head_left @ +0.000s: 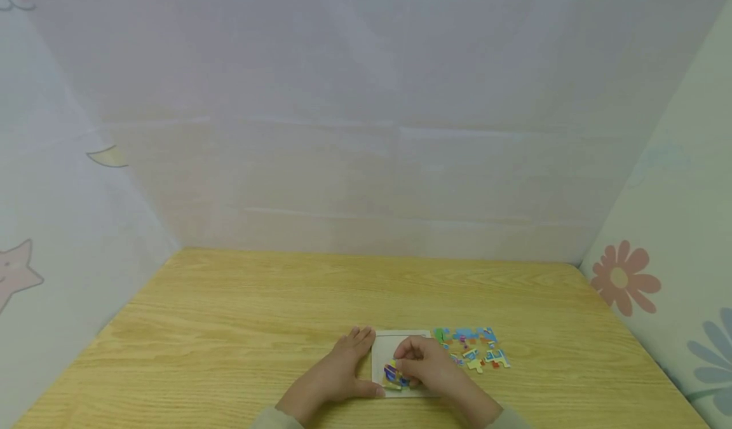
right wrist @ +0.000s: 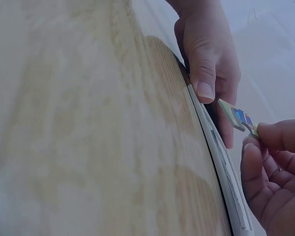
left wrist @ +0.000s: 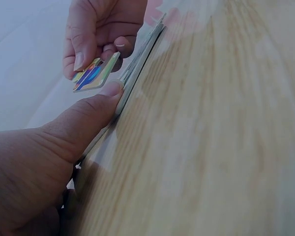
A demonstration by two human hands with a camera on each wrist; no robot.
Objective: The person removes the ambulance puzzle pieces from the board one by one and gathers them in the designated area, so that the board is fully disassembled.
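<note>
My right hand (head_left: 433, 367) pinches a colourful jigsaw piece (head_left: 392, 374) between thumb and fingers, low over a pale puzzle tray (head_left: 386, 344). In the left wrist view the jigsaw piece (left wrist: 92, 76) is tilted, with blue, yellow and orange on its face. Seen from the right wrist, the thumb and forefinger hold the piece (right wrist: 238, 117) by one edge. Along the tray's left side rests my left hand (head_left: 337, 370), its fingers fairly straight toward the far corner. Its thumb (left wrist: 101, 105) presses on the tray's near edge at the left corner.
Just right of the tray lie several bright jigsaw pieces (head_left: 466, 335), some joined in a strip and others loose nearer the front. All of it is on a wood-grain table (head_left: 240, 327). Pale cloth walls (head_left: 366, 181) stand behind and at both sides.
</note>
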